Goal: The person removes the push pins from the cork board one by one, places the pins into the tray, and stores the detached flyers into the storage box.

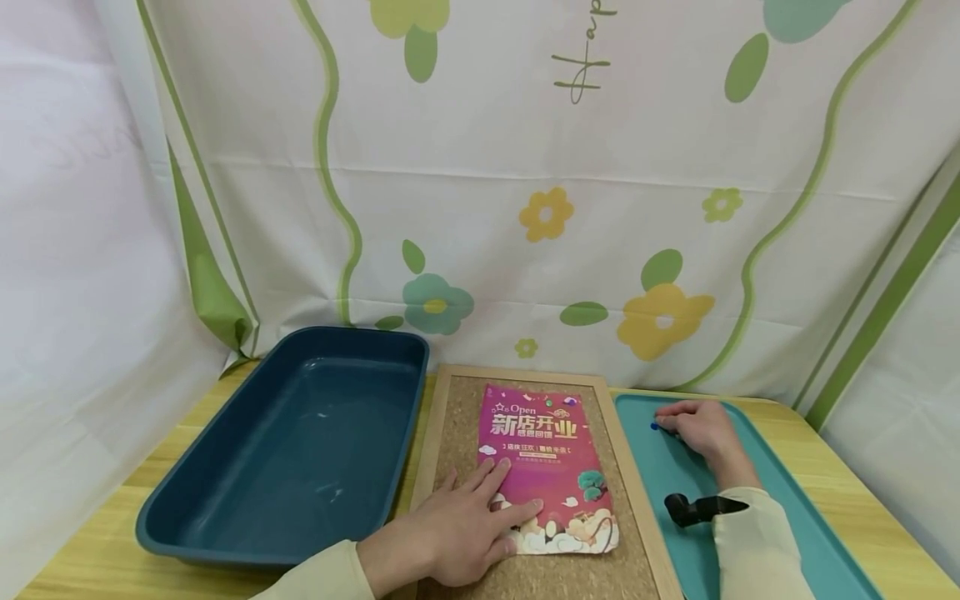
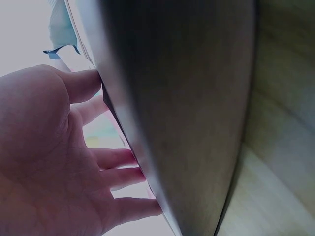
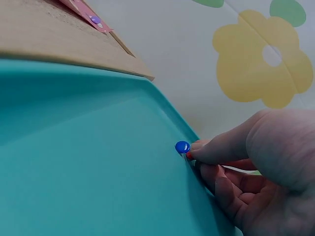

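A pink and purple printed poster (image 1: 543,475) lies on a cork board (image 1: 465,417) with a wooden frame. My left hand (image 1: 467,527) rests spread on the poster's lower left part, its fingers straight. Over the turquoise tray (image 1: 667,467), my right hand (image 1: 703,429) pinches a small blue pushpin (image 3: 182,147) at its fingertips. A small red spot (image 3: 189,155) shows beside the pin, too small to identify. One purple pushpin (image 3: 95,19) sits at the poster's upper right corner.
A deep dark blue tub (image 1: 285,450) stands left of the board. Under everything is a wood-grain table (image 1: 847,467). A white flowered curtain (image 1: 480,233) hangs behind. A black wrist mount (image 1: 701,508) sits at my right cuff.
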